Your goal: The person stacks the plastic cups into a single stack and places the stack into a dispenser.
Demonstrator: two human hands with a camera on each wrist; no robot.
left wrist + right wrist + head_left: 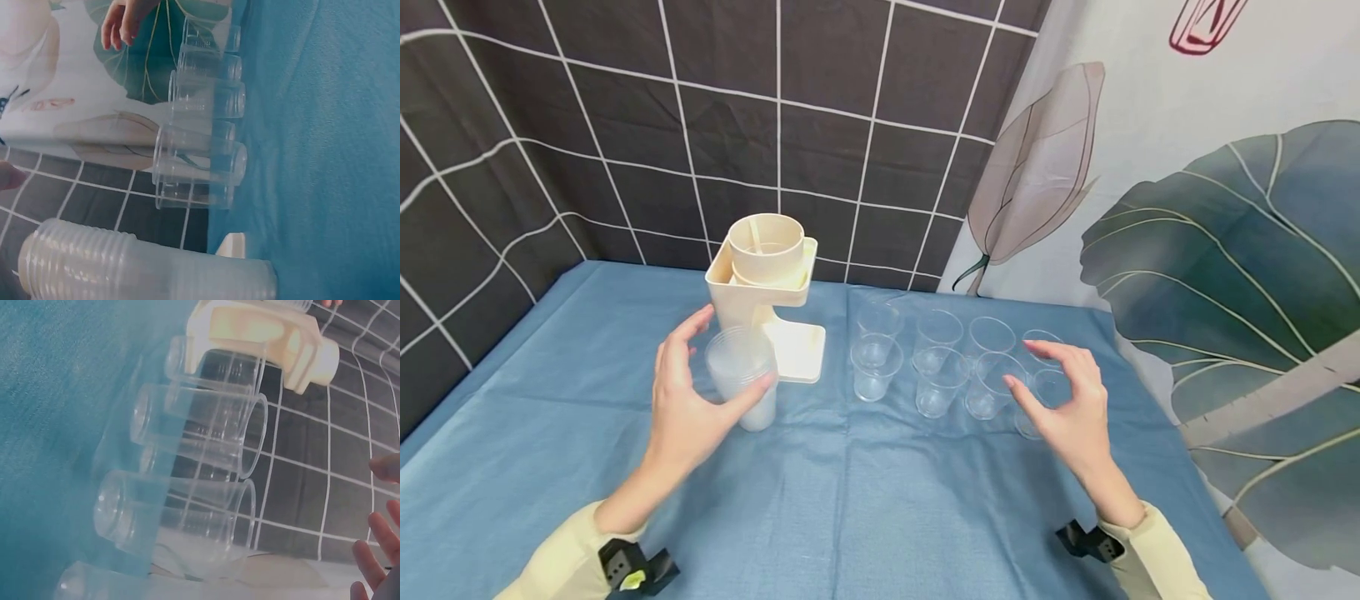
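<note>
A stack of clear plastic cups [756,410] stands upright on the cloth, left of centre. My left hand [688,408] is beside it with thumb and fingers spread wide. In the left wrist view the cup stack [150,269] shows at the bottom, and a fingertip [10,175] stays apart from it. Several single clear plastic cups [936,392] stand upright in two rows to the right. Over the rightmost cups hovers my right hand [1075,412], thumb and fingers apart, holding nothing. In the right wrist view its fingers [384,532] are away from the cups [181,506].
A cream plastic stand [801,354] with a round holder [767,246] on top is behind the cup stack. Blue cloth [895,517] covers the table. A dark grid-patterned curtain [722,125] and a leaf-patterned one [1240,292] hang behind and at the right.
</note>
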